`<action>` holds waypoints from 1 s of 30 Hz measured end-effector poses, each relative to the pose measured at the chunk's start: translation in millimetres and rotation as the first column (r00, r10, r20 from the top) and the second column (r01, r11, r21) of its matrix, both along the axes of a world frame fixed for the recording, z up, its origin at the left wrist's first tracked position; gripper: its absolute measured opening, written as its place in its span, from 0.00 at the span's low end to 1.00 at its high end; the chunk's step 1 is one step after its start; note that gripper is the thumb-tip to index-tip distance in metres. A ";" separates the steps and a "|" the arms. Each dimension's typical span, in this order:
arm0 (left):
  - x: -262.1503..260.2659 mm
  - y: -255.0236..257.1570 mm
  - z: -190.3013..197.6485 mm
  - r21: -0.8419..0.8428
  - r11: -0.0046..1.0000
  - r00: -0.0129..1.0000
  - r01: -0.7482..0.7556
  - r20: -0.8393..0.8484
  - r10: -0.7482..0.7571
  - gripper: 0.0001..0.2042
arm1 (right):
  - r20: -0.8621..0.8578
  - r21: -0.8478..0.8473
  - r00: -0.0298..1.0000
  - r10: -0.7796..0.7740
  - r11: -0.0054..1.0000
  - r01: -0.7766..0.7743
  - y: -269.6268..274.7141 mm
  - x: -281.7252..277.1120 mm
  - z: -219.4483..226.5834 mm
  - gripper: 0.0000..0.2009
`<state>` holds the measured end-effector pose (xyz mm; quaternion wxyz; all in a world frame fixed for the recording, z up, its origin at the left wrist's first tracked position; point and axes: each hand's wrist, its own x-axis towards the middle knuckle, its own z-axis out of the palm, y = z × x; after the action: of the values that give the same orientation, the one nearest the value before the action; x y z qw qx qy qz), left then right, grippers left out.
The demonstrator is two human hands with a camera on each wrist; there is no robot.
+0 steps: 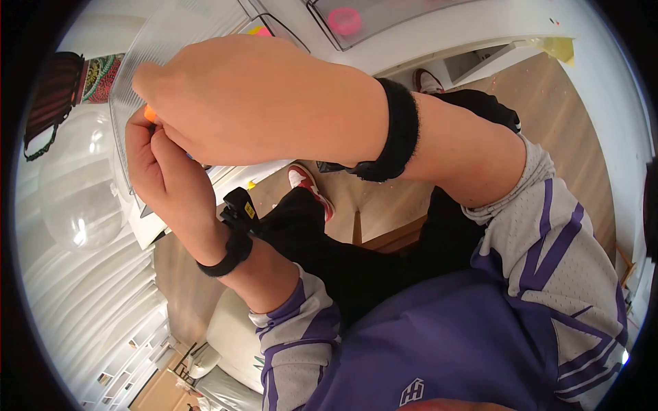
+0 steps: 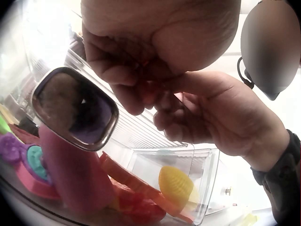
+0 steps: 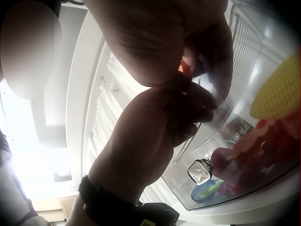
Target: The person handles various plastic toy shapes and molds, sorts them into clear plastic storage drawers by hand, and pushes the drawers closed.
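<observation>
Both hands meet at the left of the head view over a small orange piece [image 1: 149,114], mostly hidden by fingers. My right hand [image 1: 253,103] reaches across from the right, its back to the camera, and its fingertips pinch the piece. From below, my left hand [image 1: 168,168] grips the piece with curled fingers. In the left wrist view the reddish-orange piece [image 2: 149,92] shows between the fingers of both hands. A sliver of it [image 3: 183,68] shows in the right wrist view. I cannot tell its kind.
Under the hands, a clear plastic bin [image 2: 214,176] holds a yellow ribbed toy [image 2: 176,186], an orange strip and a pink thing topped by a silver-framed square [image 2: 75,108]. A pink ring [image 1: 344,21] lies in another tray. A clear balloon-like thing [image 1: 79,185] is at left.
</observation>
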<state>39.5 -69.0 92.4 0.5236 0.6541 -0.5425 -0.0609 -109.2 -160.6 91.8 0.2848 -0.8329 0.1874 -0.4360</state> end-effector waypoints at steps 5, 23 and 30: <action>-0.3 0.3 0.3 0.005 1.000 1.000 -0.001 0.003 0.001 0.13 | 0.016 -0.017 1.000 -0.014 1.000 0.014 0.3 -0.9 -0.5 0.10; 3.9 0.9 -1.3 -0.002 1.000 0.999 0.021 -0.037 -0.021 0.12 | -0.011 0.014 1.000 0.008 1.000 -0.008 0.3 -2.7 2.1 0.13; 2.5 1.1 -0.1 0.000 1.000 1.000 0.004 -0.020 -0.004 0.12 | -0.056 0.003 0.998 -0.005 1.000 0.005 0.0 -3.0 3.9 0.12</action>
<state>42.0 -67.9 92.3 0.5291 0.6521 -0.5386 -0.0685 -112.3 -160.6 95.7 0.2794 -0.8439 0.1982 -0.4128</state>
